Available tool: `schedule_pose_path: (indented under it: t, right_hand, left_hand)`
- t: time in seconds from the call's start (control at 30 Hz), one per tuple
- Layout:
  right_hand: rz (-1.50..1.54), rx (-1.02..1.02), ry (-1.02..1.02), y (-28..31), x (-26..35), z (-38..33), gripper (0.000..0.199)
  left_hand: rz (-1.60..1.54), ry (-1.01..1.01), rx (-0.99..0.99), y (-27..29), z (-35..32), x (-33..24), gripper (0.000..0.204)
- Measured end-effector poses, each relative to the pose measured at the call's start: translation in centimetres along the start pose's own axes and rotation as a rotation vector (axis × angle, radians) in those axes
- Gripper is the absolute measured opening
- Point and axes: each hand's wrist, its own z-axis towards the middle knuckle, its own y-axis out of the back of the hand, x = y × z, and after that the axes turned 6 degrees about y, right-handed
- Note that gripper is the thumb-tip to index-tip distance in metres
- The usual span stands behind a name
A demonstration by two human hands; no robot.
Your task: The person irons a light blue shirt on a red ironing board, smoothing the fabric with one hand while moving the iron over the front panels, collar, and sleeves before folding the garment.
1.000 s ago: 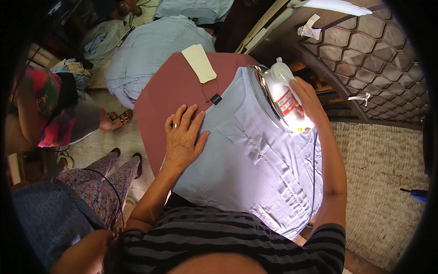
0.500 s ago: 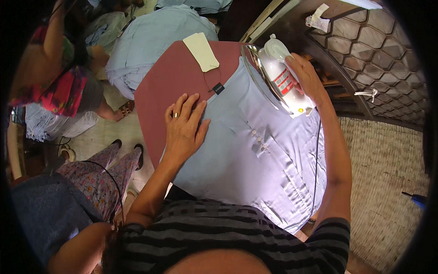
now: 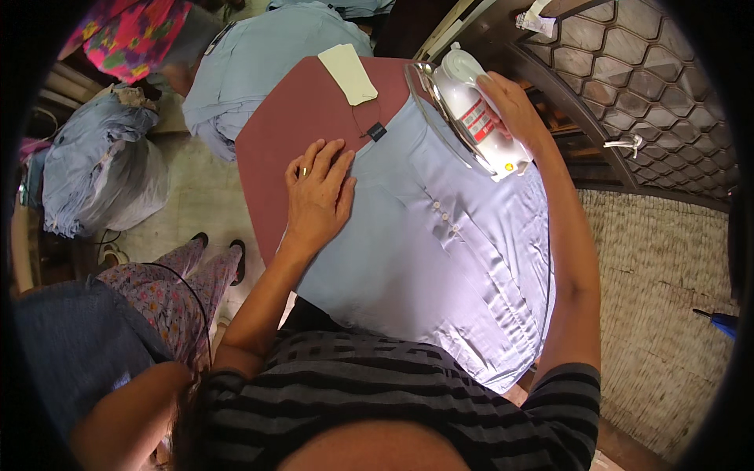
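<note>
A light blue garment [image 3: 377,259] with small white buttons lies spread over a dark red ironing board [image 3: 267,141]. My right hand [image 3: 510,110] is wrapped round the handle of a white iron [image 3: 477,118], which is at the garment's far right edge. The iron is tipped on its side, its metal soleplate facing left. My left hand [image 3: 320,188] rests flat at the garment's left edge, fingers spread partly on the board. Just beyond its fingertips is a small black label [image 3: 377,131], tied by a thin cord to a cream paper tag [image 3: 347,74] on the board.
Piles of light blue cloth [image 3: 275,59] stand beyond the board, with another heap [image 3: 98,157] at far left. A person in flowered trousers [image 3: 169,302] is close on my left. A dark metal lattice gate [image 3: 628,94] stands at right, beside a woven mat [image 3: 640,298].
At upper left, the person in bright flowered cloth has shifted away, uncovering the left heap. My hands and the iron keep nearly the same place on the garment; the view has shifted slightly.
</note>
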Motion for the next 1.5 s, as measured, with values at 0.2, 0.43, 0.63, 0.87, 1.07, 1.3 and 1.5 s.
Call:
schedule_pose_path:
  t: [0.2, 0.43, 0.63, 0.87, 1.07, 1.3, 1.5]
  right_hand:
    - [-0.037, 0.055, 0.089, -0.5, 0.0, -3.4, 0.035]
    - [-0.315, 0.119, 0.260, -1.2, 0.8, -5.9, 0.034]
    - [-0.318, 0.220, 0.339, -0.4, 0.6, -5.5, 0.033]
    - [-0.230, 0.351, 0.580, 0.7, 0.3, -5.4, 0.031]
    - [-0.402, 0.470, 0.806, -2.5, 2.3, -1.5, 0.031]
    - [-0.403, 0.439, 0.836, -8.6, 4.8, -0.2, 0.037]
    - [-0.391, 0.327, 0.630, -12.2, 7.5, -1.3, 0.042]
  left_hand:
    - [-0.030, -0.005, -0.030, -0.1, -0.1, 0.3, 0.039]
    - [-0.077, -0.014, -0.042, -0.4, -0.3, 0.6, 0.043]
    - [-0.039, -0.025, -0.002, 0.2, -0.5, 1.4, 0.044]
    - [-0.044, 0.021, -0.123, 1.1, -0.6, 3.1, 0.034]
    - [0.073, 0.210, -0.214, 0.9, -1.5, 2.1, 0.025]
    - [-0.067, 0.224, -0.319, 0.7, -2.3, 3.7, 0.020]
    - [0.025, 0.305, -0.285, 3.1, -7.8, 2.2, 0.021]
